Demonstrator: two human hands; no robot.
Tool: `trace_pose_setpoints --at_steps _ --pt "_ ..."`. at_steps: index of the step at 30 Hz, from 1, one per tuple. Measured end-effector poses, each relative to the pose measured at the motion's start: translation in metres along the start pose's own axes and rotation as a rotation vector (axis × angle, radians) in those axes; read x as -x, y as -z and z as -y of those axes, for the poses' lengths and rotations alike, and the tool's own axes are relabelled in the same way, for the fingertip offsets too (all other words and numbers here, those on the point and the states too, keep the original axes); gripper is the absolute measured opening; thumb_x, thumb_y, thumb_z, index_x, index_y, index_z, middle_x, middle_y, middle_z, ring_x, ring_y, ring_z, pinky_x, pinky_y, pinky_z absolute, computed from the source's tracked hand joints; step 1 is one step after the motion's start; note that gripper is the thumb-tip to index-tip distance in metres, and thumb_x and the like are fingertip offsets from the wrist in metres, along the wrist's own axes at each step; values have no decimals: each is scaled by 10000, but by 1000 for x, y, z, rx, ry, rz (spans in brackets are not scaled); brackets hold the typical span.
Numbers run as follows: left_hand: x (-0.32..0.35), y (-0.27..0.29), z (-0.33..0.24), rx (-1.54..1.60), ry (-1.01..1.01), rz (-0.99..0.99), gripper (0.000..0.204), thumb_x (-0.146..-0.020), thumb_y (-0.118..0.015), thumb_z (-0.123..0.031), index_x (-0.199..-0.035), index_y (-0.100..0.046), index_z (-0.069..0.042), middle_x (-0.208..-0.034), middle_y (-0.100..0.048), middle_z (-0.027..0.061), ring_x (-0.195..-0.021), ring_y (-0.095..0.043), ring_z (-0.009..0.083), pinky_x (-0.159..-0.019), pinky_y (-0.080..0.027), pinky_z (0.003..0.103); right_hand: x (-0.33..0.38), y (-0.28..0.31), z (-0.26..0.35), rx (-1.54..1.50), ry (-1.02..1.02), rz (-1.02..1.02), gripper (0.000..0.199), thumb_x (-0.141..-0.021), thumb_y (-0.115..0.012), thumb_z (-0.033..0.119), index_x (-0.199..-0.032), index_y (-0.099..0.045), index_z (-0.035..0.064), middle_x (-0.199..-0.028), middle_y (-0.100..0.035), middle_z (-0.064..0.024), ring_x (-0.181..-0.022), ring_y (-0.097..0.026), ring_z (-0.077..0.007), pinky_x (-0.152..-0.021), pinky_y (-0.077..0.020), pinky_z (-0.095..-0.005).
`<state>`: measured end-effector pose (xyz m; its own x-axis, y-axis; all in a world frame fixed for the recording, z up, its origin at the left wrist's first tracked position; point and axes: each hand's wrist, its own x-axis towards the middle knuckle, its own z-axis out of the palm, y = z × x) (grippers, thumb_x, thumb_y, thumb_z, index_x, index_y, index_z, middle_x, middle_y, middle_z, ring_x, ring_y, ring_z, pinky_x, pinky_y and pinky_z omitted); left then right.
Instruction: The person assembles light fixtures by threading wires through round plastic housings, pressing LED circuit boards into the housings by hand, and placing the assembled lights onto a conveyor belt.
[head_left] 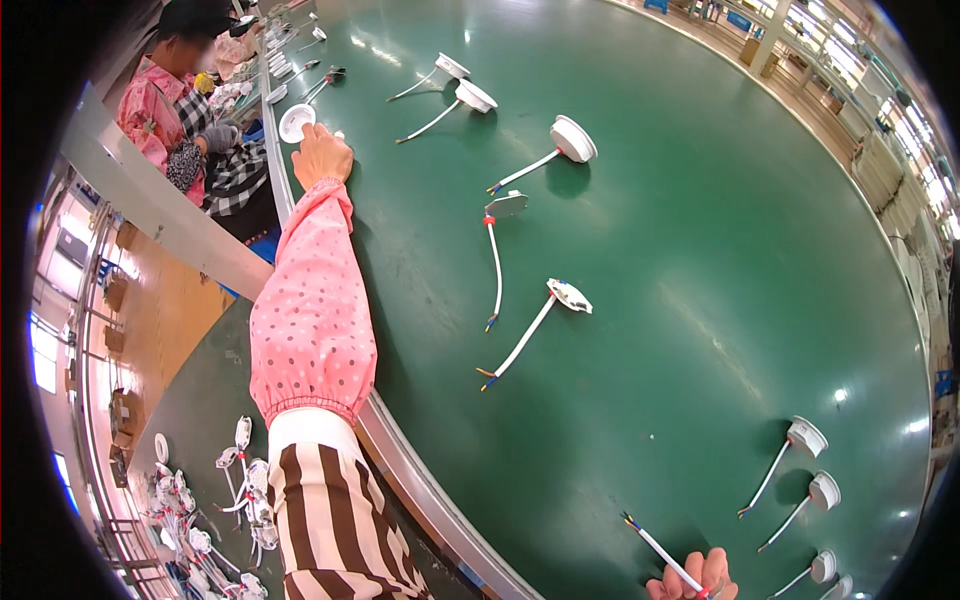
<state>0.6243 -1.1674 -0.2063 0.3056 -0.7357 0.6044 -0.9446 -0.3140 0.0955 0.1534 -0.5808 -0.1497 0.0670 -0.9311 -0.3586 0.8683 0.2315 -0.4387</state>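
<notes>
Head view: the left hand is stretched far up the green belt, fingers curled and closed onto a round white cap at the belt's left edge, while the right hand at the belt's near edge pinches a white lead, coloured wire ends pointing up-left. The cap looks like light, stiff, slick plastic, best gripped by the rim; the lead looks limp and is better pinched near its end. Mid-belt is mostly open, with loose caps on leads scattered; the metal rail along the belt's left edge crosses under the outstretched arm.
</notes>
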Motion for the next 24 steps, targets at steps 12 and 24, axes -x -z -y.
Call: trace_pose_setpoints --at_steps 12,24 --pt "67 45 1 166 -109 -3 503 -978 -546 -249 -1420 -482 -19 -1457 -460 166 -1210 -589 350 -937 -476 522 -1 40 -7 70 35 237 157 -884 -703 105 -912 -553 70 -923 -607 -96 -924 -598 -321 -705 -364 -435" --pt "161 232 -20 469 -719 142 516 -952 -556 -69 -1454 -465 11 -1484 -426 237 -1367 -456 403 -1117 -406 458 92 20 -5 56 182 191 232 -878 -745 144 -944 -532 79 -988 -591 -107 -867 -539 -241 -762 -413 -398"
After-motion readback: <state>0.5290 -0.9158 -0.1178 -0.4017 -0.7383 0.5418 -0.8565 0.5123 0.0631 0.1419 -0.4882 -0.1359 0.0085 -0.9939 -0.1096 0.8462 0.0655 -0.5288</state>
